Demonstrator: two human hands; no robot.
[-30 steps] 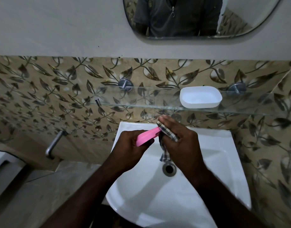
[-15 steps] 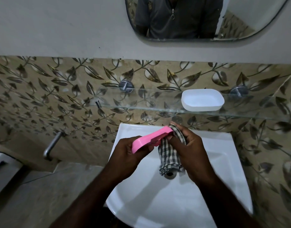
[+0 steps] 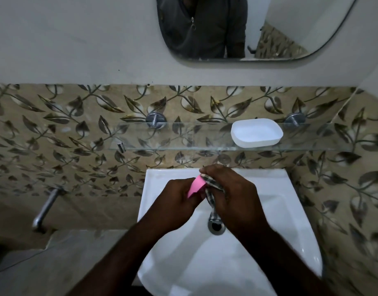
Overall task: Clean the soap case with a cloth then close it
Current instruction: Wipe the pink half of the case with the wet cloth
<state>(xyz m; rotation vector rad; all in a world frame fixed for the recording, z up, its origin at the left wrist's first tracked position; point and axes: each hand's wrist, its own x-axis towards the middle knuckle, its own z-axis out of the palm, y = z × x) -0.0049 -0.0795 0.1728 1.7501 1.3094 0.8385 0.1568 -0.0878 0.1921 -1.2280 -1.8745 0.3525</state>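
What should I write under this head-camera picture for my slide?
Over the sink, left hand holds pink lid; right hand wipes it with cloth.

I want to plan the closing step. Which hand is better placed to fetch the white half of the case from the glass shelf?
Probably the right hand: the white half sits on the glass shelf up and to its right. It must first release the cloth. The left hand holds the pink half.

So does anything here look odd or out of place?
Nothing looks spilled or broken. The soap case is just in two parts: the white half sits open on the glass shelf, while the left hand holds the pink half over the sink and the right hand wipes it with a checked cloth.
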